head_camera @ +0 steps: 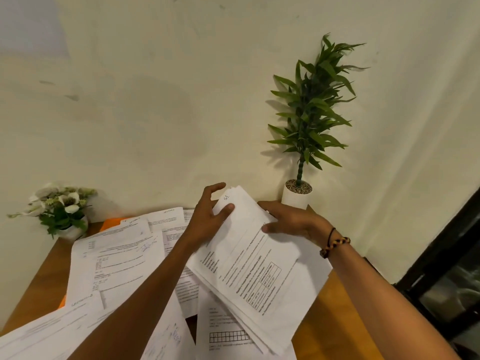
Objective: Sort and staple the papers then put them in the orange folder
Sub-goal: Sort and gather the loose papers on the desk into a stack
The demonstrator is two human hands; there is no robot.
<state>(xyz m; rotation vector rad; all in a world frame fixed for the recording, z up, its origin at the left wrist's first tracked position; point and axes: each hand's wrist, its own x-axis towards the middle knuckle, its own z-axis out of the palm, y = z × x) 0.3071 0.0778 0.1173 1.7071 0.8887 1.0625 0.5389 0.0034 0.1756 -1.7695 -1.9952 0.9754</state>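
Observation:
I hold a stack of printed white papers [249,261] tilted above the table, between both hands. My left hand [207,216] grips its left edge, thumb on the top sheet, fingers spread behind. My right hand [291,219] holds the far right edge, thumb pressed on the top page. Many loose printed sheets [122,258] lie spread over the wooden table [41,276]. Of the orange folder [111,223] only an edge shows, under the sheets at the back left. No stapler is visible.
A tall green plant in a white pot [297,193] stands against the wall just behind my right hand. A small pot of white flowers [62,211] sits at the table's back left corner. A dark cabinet [441,281] is to the right.

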